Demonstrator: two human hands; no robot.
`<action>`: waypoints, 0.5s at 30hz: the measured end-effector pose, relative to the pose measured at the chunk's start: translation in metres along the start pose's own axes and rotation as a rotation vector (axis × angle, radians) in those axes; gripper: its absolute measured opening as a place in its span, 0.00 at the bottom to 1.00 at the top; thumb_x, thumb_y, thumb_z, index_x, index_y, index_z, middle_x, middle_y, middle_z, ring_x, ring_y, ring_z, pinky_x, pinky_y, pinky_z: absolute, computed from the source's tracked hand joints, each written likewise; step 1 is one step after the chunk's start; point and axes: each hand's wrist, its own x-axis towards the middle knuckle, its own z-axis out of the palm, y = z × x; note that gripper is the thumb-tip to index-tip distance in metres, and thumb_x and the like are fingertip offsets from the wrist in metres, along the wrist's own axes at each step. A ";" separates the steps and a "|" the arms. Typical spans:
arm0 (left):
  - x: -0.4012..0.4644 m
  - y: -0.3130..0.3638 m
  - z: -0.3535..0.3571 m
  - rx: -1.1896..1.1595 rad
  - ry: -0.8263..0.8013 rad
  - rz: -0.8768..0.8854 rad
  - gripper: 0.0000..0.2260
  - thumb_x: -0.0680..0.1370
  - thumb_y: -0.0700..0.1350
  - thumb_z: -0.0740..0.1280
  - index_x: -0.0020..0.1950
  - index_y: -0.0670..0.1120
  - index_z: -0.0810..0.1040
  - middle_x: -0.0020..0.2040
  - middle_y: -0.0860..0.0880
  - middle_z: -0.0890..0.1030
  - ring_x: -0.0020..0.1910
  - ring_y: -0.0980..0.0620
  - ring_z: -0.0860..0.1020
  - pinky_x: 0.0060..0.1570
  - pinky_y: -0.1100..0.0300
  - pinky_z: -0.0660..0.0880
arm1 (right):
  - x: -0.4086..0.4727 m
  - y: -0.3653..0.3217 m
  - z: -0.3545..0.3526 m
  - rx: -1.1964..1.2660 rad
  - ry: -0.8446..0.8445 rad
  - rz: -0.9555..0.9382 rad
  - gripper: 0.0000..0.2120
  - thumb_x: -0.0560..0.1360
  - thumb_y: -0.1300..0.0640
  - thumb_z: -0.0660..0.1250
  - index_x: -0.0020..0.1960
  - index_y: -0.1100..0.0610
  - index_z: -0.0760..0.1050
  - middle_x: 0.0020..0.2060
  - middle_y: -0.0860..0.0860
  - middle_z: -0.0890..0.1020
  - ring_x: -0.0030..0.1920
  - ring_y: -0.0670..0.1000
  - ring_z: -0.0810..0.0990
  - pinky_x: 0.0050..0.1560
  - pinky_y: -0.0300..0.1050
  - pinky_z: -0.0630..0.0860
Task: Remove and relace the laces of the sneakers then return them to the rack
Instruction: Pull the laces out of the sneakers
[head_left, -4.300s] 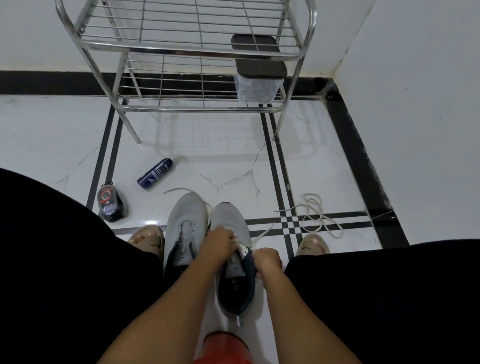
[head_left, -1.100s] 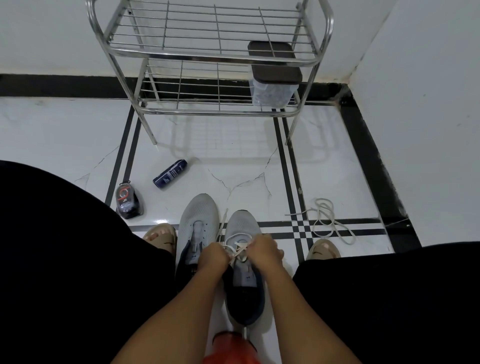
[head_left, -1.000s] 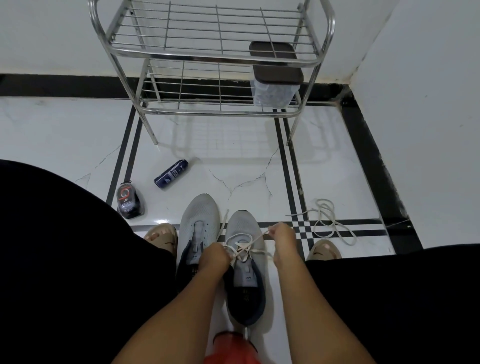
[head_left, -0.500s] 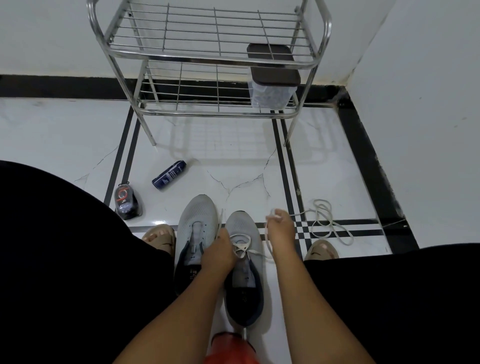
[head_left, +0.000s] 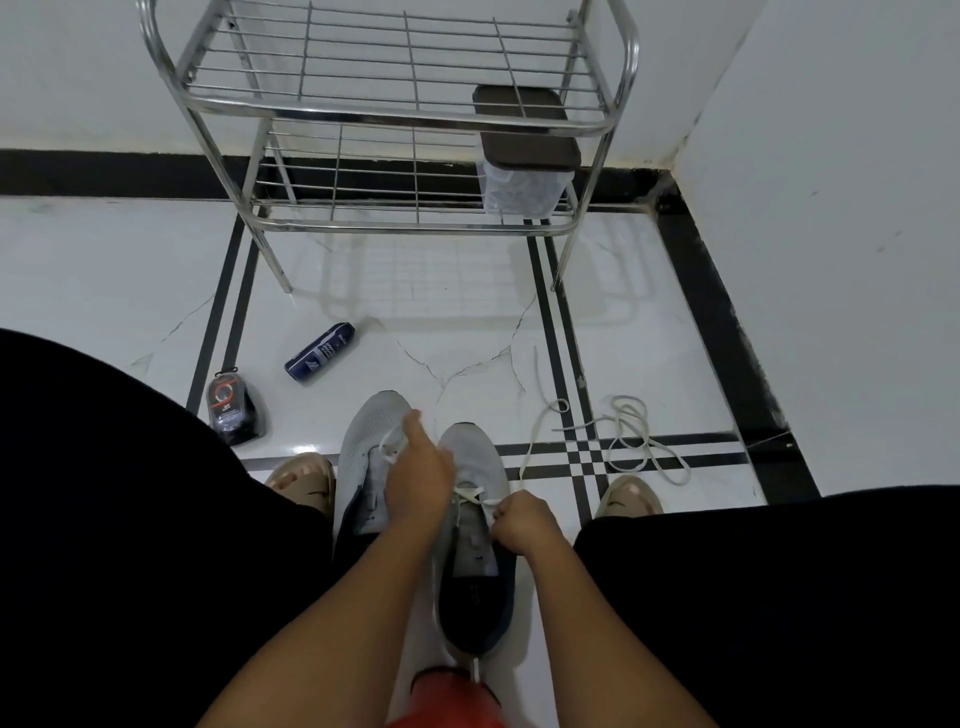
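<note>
Both sneakers stood side by side on the floor (head_left: 467, 322) before the rack (head_left: 395, 111). The right hand (head_left: 522, 522) pinched the lace (head_left: 475, 493) at the right sneaker (head_left: 475, 457); the left hand (head_left: 418, 475) held a strand over the left sneaker (head_left: 363, 441). The lace appeared light, limp and prone to slipping; best gripped near its tip. A loose lace (head_left: 636, 439) lay nearby.

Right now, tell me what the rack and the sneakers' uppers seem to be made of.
Rack: polished metal tubing and wire, likely steel or chrome-plated; it glints brightly. Left sneaker and right sneaker: matte grey knit or mesh fabric uppers, apparently, with a fine texture.
</note>
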 end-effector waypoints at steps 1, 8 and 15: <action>-0.003 0.000 0.006 0.141 -0.098 0.126 0.14 0.78 0.42 0.60 0.64 0.49 0.67 0.48 0.45 0.77 0.44 0.44 0.78 0.39 0.54 0.73 | 0.002 0.001 -0.001 0.002 -0.001 -0.009 0.09 0.74 0.55 0.64 0.47 0.60 0.79 0.50 0.57 0.81 0.54 0.58 0.80 0.45 0.42 0.73; -0.017 -0.022 0.036 0.660 -0.326 0.440 0.15 0.78 0.43 0.63 0.64 0.46 0.69 0.61 0.46 0.70 0.60 0.47 0.70 0.50 0.54 0.72 | 0.006 0.011 0.003 0.087 0.030 0.033 0.14 0.75 0.55 0.63 0.56 0.59 0.80 0.54 0.56 0.82 0.55 0.57 0.79 0.49 0.42 0.74; -0.013 -0.030 0.044 0.638 -0.294 0.457 0.09 0.76 0.46 0.67 0.55 0.46 0.78 0.55 0.46 0.74 0.54 0.47 0.75 0.45 0.54 0.74 | 0.014 0.023 0.008 0.437 0.095 0.241 0.09 0.71 0.56 0.71 0.50 0.56 0.83 0.50 0.56 0.84 0.50 0.57 0.82 0.52 0.52 0.81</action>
